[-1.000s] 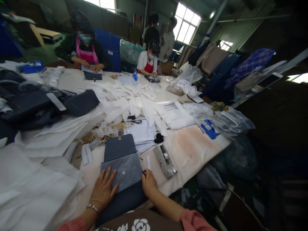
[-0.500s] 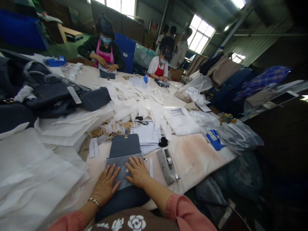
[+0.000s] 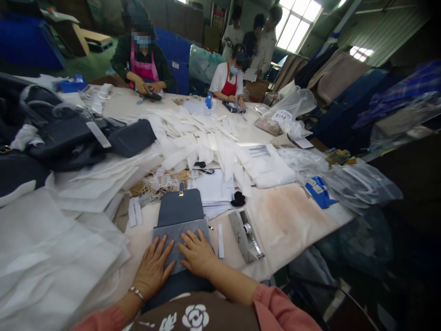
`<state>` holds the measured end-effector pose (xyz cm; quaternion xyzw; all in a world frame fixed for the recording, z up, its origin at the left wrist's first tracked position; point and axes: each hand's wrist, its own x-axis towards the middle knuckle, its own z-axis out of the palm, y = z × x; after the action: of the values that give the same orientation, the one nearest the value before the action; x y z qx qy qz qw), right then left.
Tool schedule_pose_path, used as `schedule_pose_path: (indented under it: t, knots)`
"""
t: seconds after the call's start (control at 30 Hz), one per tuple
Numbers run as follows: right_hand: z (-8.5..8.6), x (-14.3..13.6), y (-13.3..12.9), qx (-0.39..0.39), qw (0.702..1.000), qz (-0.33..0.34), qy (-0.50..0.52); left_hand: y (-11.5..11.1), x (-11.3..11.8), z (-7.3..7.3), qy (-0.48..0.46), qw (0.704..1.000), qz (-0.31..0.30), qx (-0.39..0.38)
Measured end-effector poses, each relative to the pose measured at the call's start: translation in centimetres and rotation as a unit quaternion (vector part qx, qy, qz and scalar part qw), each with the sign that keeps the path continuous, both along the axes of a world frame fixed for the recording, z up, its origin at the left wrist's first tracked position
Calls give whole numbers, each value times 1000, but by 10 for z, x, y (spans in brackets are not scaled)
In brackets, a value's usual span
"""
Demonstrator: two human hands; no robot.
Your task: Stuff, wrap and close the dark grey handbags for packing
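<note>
A dark blue-grey handbag (image 3: 181,205) lies on the table before me, its flap folded away from me with a small gold clasp on it. Over the bag's body is a thin, greyish translucent sheet (image 3: 193,226). My left hand (image 3: 153,266) rests flat on the sheet's left side, fingers spread. On the right side lies my right hand (image 3: 198,253), also flat with fingers apart. Neither hand grips anything. A white strip (image 3: 221,241) and a grey tape dispenser (image 3: 246,235) are to the right of the bag.
Stacked white sheets (image 3: 58,248) cover the left side, with dark bags (image 3: 62,128) behind. White paper strips (image 3: 193,142) and string tags (image 3: 158,181) fill the middle. A blue tape dispenser (image 3: 320,192) sits at right. Two people in aprons work across the table (image 3: 279,220).
My hands stay spread flat on the sheet, with only slight shifts. The view has tilted a little. The co-worker at the far left has lowered the dark item in their hands.
</note>
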<state>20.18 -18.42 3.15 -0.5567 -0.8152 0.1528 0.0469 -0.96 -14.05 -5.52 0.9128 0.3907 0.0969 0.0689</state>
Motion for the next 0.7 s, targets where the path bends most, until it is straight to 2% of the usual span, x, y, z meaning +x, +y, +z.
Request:
schedule_pose_path:
  t: [0.13,0.23,0.33,0.4,0.5,0.57,0.6,0.63,0.7]
  knots:
    - [6,-3,4,-10,1000,6,-4,0,1,5,9,1000,-1,-11]
    - [7,0,11,0,999,35,1,-1,2,13,25,999,12,-30]
    - [3,7,17,7,998,55,17,2,4,33,35,997,12,-65]
    - [0,10,18,-1,998,53,27,13,6,50,19,996,11,-90]
    - [-4,12,17,-9,998,44,37,50,15,71,-53,991,38,-120]
    - [-5,12,16,-11,998,37,40,85,26,74,-119,978,67,-157]
    - [-6,12,16,-11,998,35,41,103,32,73,-148,965,105,-188]
    - [-6,11,15,-10,999,32,42,120,39,70,-175,942,158,-240]
    - [-7,11,14,-8,999,28,44,150,52,62,-216,863,287,-356]
